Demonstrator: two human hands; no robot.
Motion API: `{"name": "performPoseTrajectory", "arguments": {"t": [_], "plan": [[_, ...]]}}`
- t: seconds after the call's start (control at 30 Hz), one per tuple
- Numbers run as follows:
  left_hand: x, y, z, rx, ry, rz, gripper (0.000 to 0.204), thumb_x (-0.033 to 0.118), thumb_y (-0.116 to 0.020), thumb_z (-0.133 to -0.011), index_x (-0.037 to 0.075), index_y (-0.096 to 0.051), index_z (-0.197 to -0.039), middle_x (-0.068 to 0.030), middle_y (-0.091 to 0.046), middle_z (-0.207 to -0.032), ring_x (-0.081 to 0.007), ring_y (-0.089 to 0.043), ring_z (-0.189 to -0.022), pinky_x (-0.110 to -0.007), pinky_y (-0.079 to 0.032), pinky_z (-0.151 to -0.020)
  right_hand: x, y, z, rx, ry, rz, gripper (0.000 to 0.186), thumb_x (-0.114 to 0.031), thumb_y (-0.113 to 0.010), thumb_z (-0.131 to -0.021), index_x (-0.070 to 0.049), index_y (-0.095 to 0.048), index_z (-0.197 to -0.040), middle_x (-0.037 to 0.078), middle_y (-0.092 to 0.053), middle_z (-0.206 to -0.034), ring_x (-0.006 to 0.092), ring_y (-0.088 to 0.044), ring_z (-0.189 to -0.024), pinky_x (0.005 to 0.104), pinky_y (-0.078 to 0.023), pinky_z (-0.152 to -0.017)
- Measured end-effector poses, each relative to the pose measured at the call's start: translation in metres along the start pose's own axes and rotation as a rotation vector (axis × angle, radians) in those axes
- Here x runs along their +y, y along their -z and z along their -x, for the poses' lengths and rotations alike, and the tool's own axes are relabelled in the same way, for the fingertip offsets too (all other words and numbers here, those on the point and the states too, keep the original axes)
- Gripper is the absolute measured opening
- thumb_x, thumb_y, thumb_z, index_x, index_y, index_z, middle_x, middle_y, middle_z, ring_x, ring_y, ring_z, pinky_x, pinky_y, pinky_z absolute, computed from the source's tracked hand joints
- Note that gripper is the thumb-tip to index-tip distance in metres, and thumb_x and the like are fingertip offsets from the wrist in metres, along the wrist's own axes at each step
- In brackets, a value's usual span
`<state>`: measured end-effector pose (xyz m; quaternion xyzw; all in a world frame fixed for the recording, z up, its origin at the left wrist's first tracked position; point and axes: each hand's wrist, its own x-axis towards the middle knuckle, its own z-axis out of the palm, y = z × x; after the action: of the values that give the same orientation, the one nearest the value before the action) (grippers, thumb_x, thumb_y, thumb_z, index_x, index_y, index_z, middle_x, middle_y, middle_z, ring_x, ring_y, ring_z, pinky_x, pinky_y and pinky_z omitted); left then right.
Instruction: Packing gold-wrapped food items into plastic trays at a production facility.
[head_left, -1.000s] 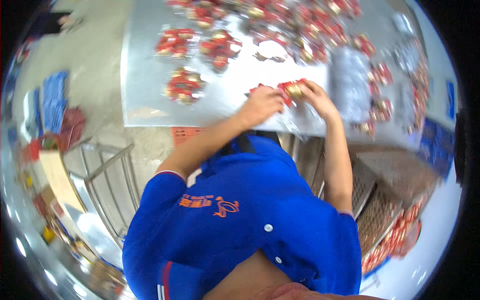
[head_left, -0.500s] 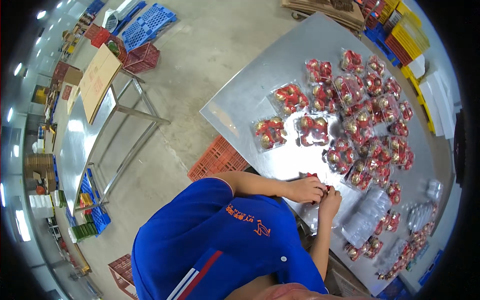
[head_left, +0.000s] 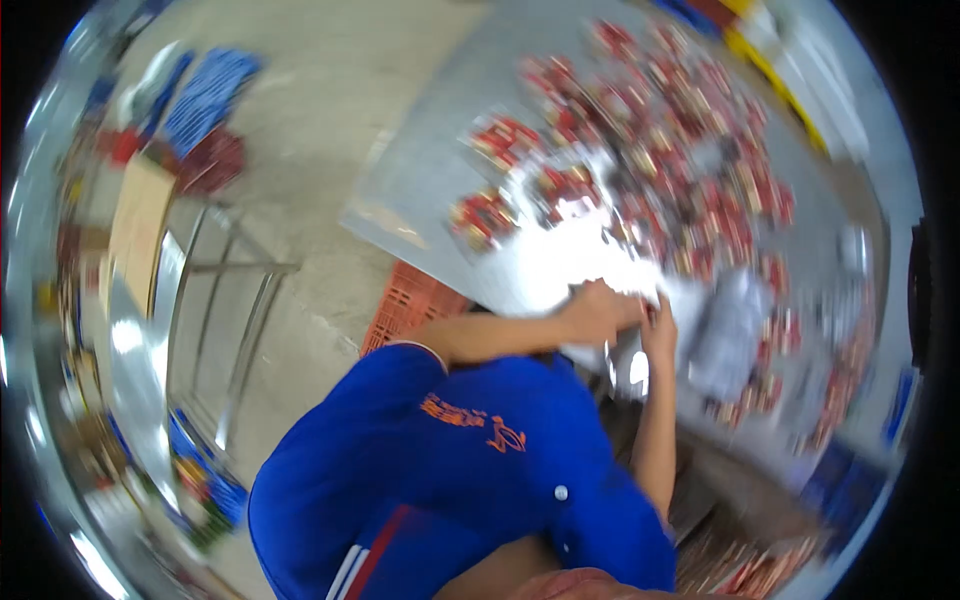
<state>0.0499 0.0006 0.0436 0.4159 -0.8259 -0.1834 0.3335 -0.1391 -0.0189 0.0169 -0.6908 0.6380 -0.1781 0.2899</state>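
Blur smears the view. My left hand [head_left: 600,312] and my right hand [head_left: 657,328] meet at the near edge of the steel table [head_left: 400,180], both closed around a small red item [head_left: 646,310] that is mostly covered by my fingers. Clear plastic [head_left: 630,370] shines below them. Beside my right hand lies a stack of clear plastic containers [head_left: 730,325]. Beyond my hands, several clear packs of red-and-gold round pieces [head_left: 485,215] spread over the table, partly washed out by glare.
An orange crate [head_left: 398,305] is under the table's left edge. At left stands a steel frame table [head_left: 140,355] with cardboard [head_left: 140,210] on it, blue pallets [head_left: 210,90] behind. Yellow and white crates or boards [head_left: 800,70] line the back right.
The view has swung round and blurred, shifting table and floor in frame. My hands remain together on the red item; its gold part, seen earlier, is now hidden.
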Motion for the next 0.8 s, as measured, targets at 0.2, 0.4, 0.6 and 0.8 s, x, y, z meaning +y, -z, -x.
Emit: {"name": "performPoseTrajectory", "arguments": {"t": [0.2, 0.4, 0.6, 0.8], "plan": [[-0.013, -0.051, 0.010, -0.080, 0.102, -0.023, 0.034, 0.029, -0.062, -0.077, 0.014, -0.064, -0.107, -0.0102, -0.060, -0.093, -0.0287, -0.054, -0.089, -0.043, -0.039, -0.074, -0.015, -0.019, 0.027, 0.075, 0.069, -0.008, 0.024, -0.018, -0.060, -0.076, -0.003, -0.066, -0.094, 0.017, -0.064, -0.099, 0.0340, -0.059, -0.091, 0.0423, -0.047, -0.079], [-0.006, -0.026, 0.006, -0.008, 0.073, -0.215, 0.033, 0.037, -0.066, -0.079, 0.018, -0.065, -0.106, -0.0081, -0.057, -0.095, -0.0262, -0.054, -0.085, -0.041, -0.039, -0.072, -0.077, 0.077, 0.068, 0.389, 0.068, 0.051, 0.040, -0.018, -0.060, -0.081, -0.005, -0.053, -0.119, 0.016, -0.062, -0.100, 0.0334, -0.060, -0.089, 0.0415, -0.049, -0.076], [-0.006, -0.045, 0.006, 0.077, 0.105, -0.338, 0.031, 0.043, -0.066, -0.079, 0.018, -0.067, -0.098, -0.0056, -0.057, -0.098, -0.0246, -0.055, -0.087, -0.040, -0.038, -0.075, -0.064, 0.307, 0.227, 1.112, 0.049, 0.543, 0.029, -0.009, -0.063, -0.081, -0.011, -0.063, -0.109, 0.006, -0.067, -0.098, 0.0165, -0.065, -0.078, 0.0288, -0.051, -0.066], [-0.005, -0.053, 0.003, 0.185, 0.085, -0.397, 0.029, 0.042, -0.066, -0.079, 0.017, -0.067, -0.095, -0.0003, -0.060, -0.095, -0.0209, -0.056, -0.087, -0.037, -0.037, -0.074, 0.066, 0.434, 0.351, 1.208, -0.696, 0.611, 0.025, -0.022, -0.058, -0.084, -0.002, -0.063, -0.096, 0.017, -0.066, -0.087, 0.0278, -0.064, -0.080, 0.0370, -0.049, -0.072]]}}
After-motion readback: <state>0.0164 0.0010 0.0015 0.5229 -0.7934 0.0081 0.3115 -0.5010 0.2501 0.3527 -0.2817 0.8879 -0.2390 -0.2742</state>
